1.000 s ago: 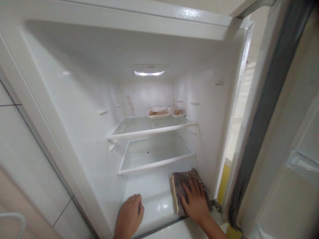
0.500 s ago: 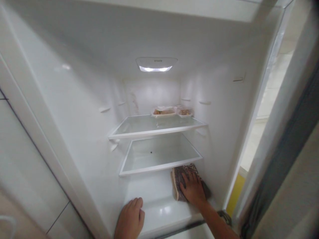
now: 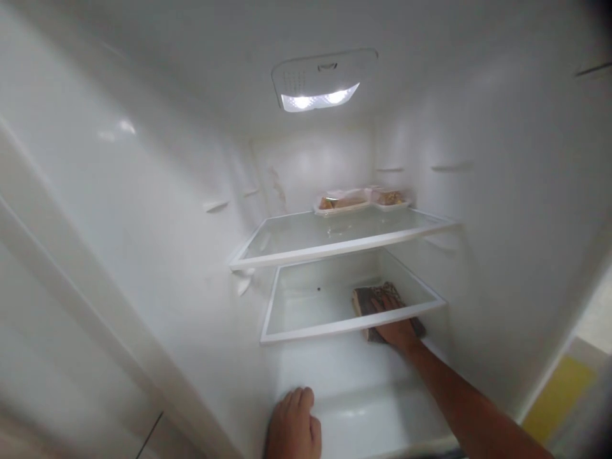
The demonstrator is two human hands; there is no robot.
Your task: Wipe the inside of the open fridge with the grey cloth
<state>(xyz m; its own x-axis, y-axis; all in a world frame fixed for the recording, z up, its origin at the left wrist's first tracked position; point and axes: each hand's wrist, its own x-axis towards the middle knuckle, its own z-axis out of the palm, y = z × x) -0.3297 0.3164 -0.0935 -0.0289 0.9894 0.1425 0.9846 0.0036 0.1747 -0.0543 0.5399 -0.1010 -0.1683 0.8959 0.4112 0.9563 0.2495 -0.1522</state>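
My right hand (image 3: 396,328) reaches into the fridge under the lower glass shelf (image 3: 306,331). Its fingers spread over a folded, dark patterned cloth (image 3: 364,305) with a pale edge, holding it pressed to the white fridge floor (image 3: 329,366). Part of that hand and of the cloth shows through the glass. Toward the front, at the left of the floor, my left hand (image 3: 294,426) rests with its fingers curled into a fist. Its palm side is hidden, and I see nothing in it.
Above sits an upper glass shelf (image 3: 344,245), bearing two wrapped food trays (image 3: 344,201) at the back right. A lit lamp (image 3: 320,99) is on the ceiling. Side walls with small shelf ledges (image 3: 216,206) flank both arms. Something yellow (image 3: 557,395) shows outside at the right.
My right hand has pushed the cloth deeper, from the front of the floor to beneath the lower shelf. The view has moved closer into the fridge. My left hand keeps its fist.
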